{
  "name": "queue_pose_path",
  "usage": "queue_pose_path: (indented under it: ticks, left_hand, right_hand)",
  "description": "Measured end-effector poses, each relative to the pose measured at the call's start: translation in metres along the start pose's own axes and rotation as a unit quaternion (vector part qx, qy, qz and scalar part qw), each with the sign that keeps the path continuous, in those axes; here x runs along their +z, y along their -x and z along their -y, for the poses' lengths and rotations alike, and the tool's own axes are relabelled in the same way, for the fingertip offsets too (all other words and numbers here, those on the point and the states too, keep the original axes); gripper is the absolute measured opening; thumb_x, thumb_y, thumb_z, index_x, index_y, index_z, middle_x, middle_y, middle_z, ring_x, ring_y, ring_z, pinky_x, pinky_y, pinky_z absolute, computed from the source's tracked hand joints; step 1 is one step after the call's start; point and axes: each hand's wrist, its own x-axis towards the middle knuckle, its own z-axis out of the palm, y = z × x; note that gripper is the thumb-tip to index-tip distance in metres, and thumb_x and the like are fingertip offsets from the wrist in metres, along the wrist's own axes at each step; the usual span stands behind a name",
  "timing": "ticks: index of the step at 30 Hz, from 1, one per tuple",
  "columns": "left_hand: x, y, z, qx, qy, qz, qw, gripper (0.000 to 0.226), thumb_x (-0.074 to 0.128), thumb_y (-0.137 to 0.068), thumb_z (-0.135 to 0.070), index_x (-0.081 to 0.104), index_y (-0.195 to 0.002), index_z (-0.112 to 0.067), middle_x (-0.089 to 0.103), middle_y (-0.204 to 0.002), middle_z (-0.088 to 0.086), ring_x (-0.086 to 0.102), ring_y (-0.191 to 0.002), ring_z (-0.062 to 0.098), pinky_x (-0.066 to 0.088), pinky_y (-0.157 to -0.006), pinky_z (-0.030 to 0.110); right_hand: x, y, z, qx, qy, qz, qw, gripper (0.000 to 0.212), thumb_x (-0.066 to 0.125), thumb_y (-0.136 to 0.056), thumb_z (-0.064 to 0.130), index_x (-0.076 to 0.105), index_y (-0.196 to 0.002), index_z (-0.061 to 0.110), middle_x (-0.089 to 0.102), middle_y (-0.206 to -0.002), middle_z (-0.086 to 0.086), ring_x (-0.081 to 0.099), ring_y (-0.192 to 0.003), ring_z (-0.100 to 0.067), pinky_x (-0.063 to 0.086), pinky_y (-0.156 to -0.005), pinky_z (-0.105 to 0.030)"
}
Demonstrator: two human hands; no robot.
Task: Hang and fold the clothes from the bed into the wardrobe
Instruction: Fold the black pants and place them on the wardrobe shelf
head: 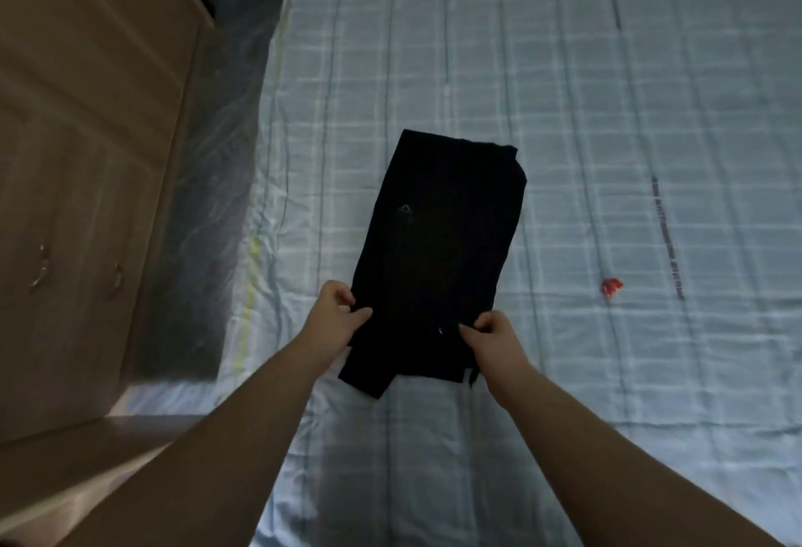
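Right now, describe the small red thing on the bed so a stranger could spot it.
Start at the pale blue checked bedspread. Right of the folded black garment that both hands hold, the small red thing lies alone. It is the only bright red spot there.

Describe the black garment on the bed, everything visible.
The black garment is dark, soft-looking fabric folded into a long narrow strip, lying flat on the light blue checked bedsheet and angled slightly. A small pale triangular logo shows on its upper left part. Its far end is squared off with a corner poking out to the right; the near end is uneven, with layers sticking out. The left hand pinches its near left edge and the right hand pinches its near right part.
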Motion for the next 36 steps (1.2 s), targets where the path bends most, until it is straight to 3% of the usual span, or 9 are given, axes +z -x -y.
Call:
queue_pose_path:
  ticks: [3, 8, 15, 18, 21, 25, 29, 32, 36]
  left_hand:
    - [0.009, -0.003, 0.027, -0.020, 0.002, -0.007, 1.000, 0.043, 0.065, -0.088, 0.004, 0.037, -0.115, -0.015, 0.053, -0.101, 0.001, 0.059, -0.083, 0.011, 0.051, -0.063, 0.028]
    - [0.011, -0.013, 0.059, -0.037, -0.095, 0.019, 0.995, 0.060, 0.066, -0.083, 0.003, 0.034, -0.132, -0.011, 0.053, -0.106, -0.002, 0.057, -0.088, 0.004, 0.046, -0.066, 0.017]
    - [0.009, -0.013, 0.054, -0.077, -0.215, 0.091, 0.969, 0.031, 0.066, -0.082, -0.004, 0.047, -0.105, -0.014, 0.058, -0.091, 0.001, 0.057, -0.076, 0.010, 0.047, -0.058, 0.017]
    - [0.001, -0.017, 0.050, -0.066, -0.258, 0.090, 0.960, 0.025, 0.069, -0.078, -0.010, 0.051, -0.094, -0.013, 0.058, -0.086, 0.001, 0.057, -0.073, 0.010, 0.043, -0.056, 0.019]
    - [-0.007, -0.028, 0.040, -0.043, -0.246, 0.091, 0.964, 0.025, 0.071, -0.070, -0.019, 0.048, -0.079, -0.016, 0.055, -0.075, -0.002, 0.054, -0.064, 0.006, 0.040, -0.055, 0.018]
    - [-0.006, -0.052, 0.016, -0.028, -0.181, 0.040, 0.982, 0.040, 0.066, -0.082, -0.004, 0.047, -0.116, -0.010, 0.058, -0.097, 0.004, 0.057, -0.088, 0.016, 0.044, -0.072, 0.022]
    - [0.008, -0.091, -0.023, 0.020, -0.144, 0.008, 0.989, 0.048, 0.063, -0.086, -0.002, 0.045, -0.130, -0.009, 0.059, -0.116, 0.012, 0.059, -0.099, 0.022, 0.048, -0.095, 0.037]
    - [0.021, -0.127, -0.058, 0.076, -0.123, 0.013, 0.989, 0.045, 0.058, -0.090, -0.002, 0.043, -0.132, -0.008, 0.060, -0.112, 0.005, 0.060, -0.091, 0.016, 0.049, -0.091, 0.034]
    - [0.037, -0.174, -0.097, 0.106, -0.121, 0.025, 0.987, 0.046, 0.060, -0.094, -0.013, 0.043, -0.136, -0.014, 0.058, -0.121, -0.001, 0.060, -0.105, 0.015, 0.046, -0.082, 0.023]
  right_hand:
    - [0.012, -0.006, -0.025, 0.007, -0.036, -0.012, 0.999, 0.045, 0.071, -0.085, 0.004, 0.039, -0.115, 0.017, 0.058, -0.106, -0.006, 0.063, -0.093, -0.022, 0.057, -0.078, -0.037]
    - [0.024, -0.011, -0.044, -0.040, 0.043, -0.043, 0.997, 0.058, 0.073, -0.076, -0.003, 0.036, -0.115, 0.018, 0.054, -0.095, 0.003, 0.059, -0.085, -0.010, 0.045, -0.056, -0.013]
    - [0.031, -0.005, -0.051, 0.012, 0.089, -0.004, 0.996, 0.073, 0.064, -0.079, -0.001, 0.028, -0.139, 0.018, 0.056, -0.098, 0.002, 0.062, -0.087, -0.016, 0.057, -0.076, -0.038]
    - [0.028, -0.005, -0.046, 0.026, 0.095, -0.010, 0.995, 0.068, 0.069, -0.077, 0.006, 0.036, -0.137, 0.013, 0.061, -0.100, -0.003, 0.065, -0.085, -0.018, 0.057, -0.071, -0.036]
    - [0.020, -0.010, -0.031, 0.029, 0.106, -0.064, 0.992, 0.067, 0.068, -0.077, 0.018, 0.039, -0.137, 0.017, 0.049, -0.124, -0.009, 0.058, -0.095, -0.023, 0.057, -0.083, -0.040]
    - [0.008, -0.032, -0.003, -0.052, 0.050, -0.159, 0.985, 0.058, 0.062, -0.083, 0.011, 0.042, -0.137, 0.015, 0.040, -0.137, -0.010, 0.052, -0.108, -0.022, 0.051, -0.091, -0.041]
    - [0.000, -0.068, 0.042, -0.117, 0.013, -0.149, 0.982, 0.049, 0.062, -0.084, 0.016, 0.047, -0.130, 0.019, 0.053, -0.130, -0.005, 0.053, -0.109, -0.014, 0.048, -0.093, -0.035]
    - [-0.009, -0.105, 0.077, -0.162, 0.035, -0.144, 0.976, 0.053, 0.062, -0.082, 0.027, 0.047, -0.133, 0.023, 0.057, -0.129, -0.002, 0.060, -0.114, -0.020, 0.052, -0.099, -0.046]
    - [-0.020, -0.151, 0.123, -0.168, 0.041, -0.144, 0.974, 0.064, 0.062, -0.090, 0.033, 0.037, -0.147, 0.024, 0.049, -0.143, -0.004, 0.056, -0.123, -0.023, 0.051, -0.102, -0.045]
